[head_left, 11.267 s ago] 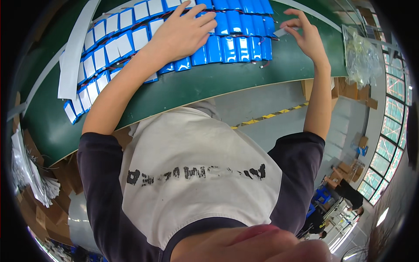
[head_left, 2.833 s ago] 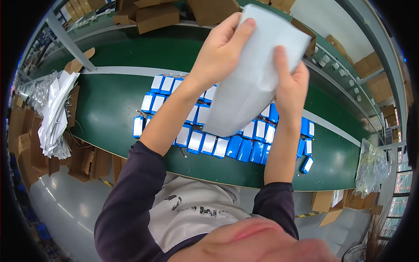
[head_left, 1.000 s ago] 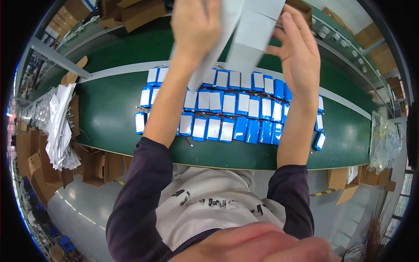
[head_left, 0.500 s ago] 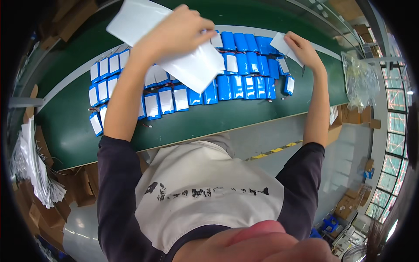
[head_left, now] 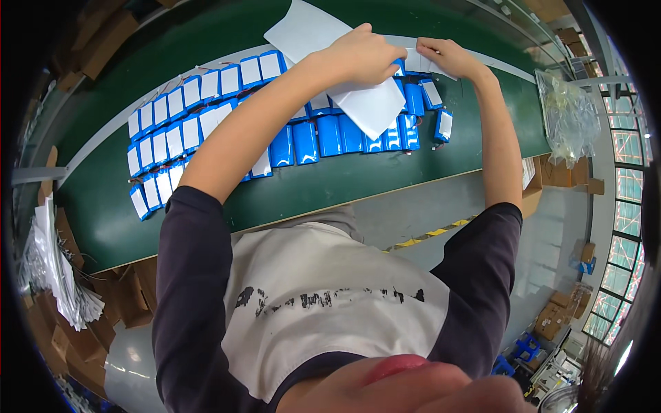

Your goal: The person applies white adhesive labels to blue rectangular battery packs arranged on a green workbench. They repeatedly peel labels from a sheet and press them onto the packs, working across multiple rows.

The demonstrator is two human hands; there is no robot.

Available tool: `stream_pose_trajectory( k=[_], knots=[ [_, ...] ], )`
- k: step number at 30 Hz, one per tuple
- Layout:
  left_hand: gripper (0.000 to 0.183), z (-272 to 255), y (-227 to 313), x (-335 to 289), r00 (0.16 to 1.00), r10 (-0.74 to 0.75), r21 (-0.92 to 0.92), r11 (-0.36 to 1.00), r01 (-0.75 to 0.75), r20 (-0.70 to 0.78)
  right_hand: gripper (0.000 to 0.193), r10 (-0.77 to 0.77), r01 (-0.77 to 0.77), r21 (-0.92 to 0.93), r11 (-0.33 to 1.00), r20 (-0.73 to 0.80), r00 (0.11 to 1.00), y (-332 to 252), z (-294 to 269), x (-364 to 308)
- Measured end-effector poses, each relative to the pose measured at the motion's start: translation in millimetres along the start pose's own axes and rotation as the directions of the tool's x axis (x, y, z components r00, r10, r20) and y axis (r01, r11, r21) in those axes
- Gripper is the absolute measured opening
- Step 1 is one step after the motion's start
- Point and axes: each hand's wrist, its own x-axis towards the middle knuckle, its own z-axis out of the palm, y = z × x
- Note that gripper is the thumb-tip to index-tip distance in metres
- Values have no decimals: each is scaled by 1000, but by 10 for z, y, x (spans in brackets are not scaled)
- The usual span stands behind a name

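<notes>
I see, from afar, my left fingers [head_left: 391, 54] gripping a white sheet [head_left: 306, 31], my right fingers [head_left: 434, 48] pinching a white strip [head_left: 421, 62]; blue packs [head_left: 330, 134] lie beneath both on the tabletop [head_left: 310, 186].

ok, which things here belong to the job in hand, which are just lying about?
In use:
large white sheet, in left hand
small white piece, in right hand
flat blue rectangular packs
green table

Likely lying about:
crumpled clear plastic bag
loose white sheets
brown cardboard boxes
</notes>
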Motion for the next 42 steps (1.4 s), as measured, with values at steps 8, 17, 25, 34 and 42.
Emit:
stream_pose_trajectory(
  k=[8, 17, 25, 34, 42],
  knots=[
    [34, 344, 106, 328, 999, -29, 113, 993, 27, 18, 27, 0, -93, -406, 909, -223, 975, 58, 34, 7],
    [29, 398, -202, 222, 934, 211, -73, 968, -241, -288, 17, -29, 50, 122, 991, -165, 986, -413, 22, -694],
    [37, 31, 52, -278, 947, 285, -331, 888, -320, -151, 18, 3, 5, 146, 989, -55, 998, -503, 292, -771],
    [35, 244, 358, -288, 975, 217, -198, 954, -223, -53, 26, 57, -82, -72, 994, -296, 954, -493, 361, -892],
    [26, 505, 407, -292, 922, 243, -160, 940, -301, -301, 42, 170, -20, 360, 933, -392, 904, -1040, 117, -1425]
  ],
)
